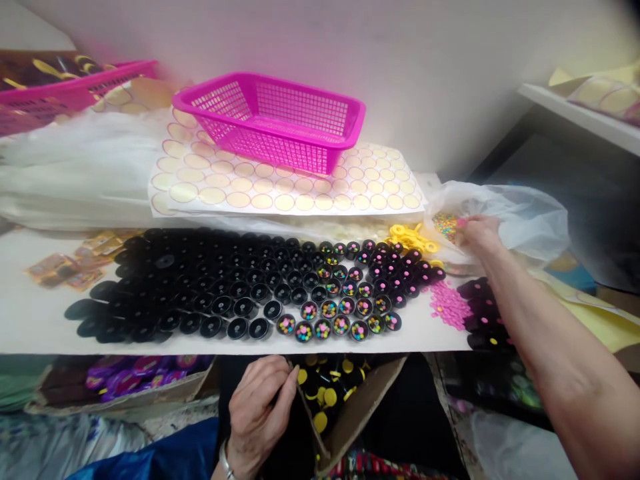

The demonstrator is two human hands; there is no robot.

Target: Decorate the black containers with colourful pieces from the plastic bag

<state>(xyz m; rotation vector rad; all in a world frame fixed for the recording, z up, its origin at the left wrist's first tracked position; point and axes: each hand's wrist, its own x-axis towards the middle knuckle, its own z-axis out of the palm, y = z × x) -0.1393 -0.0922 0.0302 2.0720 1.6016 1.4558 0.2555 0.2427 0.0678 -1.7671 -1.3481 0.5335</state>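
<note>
My right hand (477, 233) reaches into a clear plastic bag (530, 213) of small multicoloured beads (445, 225). Its fingers are closed, a bit of pink shows at their tips, and what they hold is too small to name. My left hand (263, 403) is low at the table's front edge, fingers curled, thumb and forefinger closed at the wall of a cardboard box (367, 407) on my lap. Black parts with yellow discs (330, 398) fill that box. Black round cups (243, 307) stand in rows; those toward the right hold coloured beads and pink pieces (323, 329).
A pink basket (280, 157) sits on sheets of round stickers (213, 195) at the back. Yellow plastic pieces (413, 238) and a pile of pink pieces (450, 305) lie right of the cups. Gold packets (70, 267) are at left; a shelf (585, 117) juts out at right.
</note>
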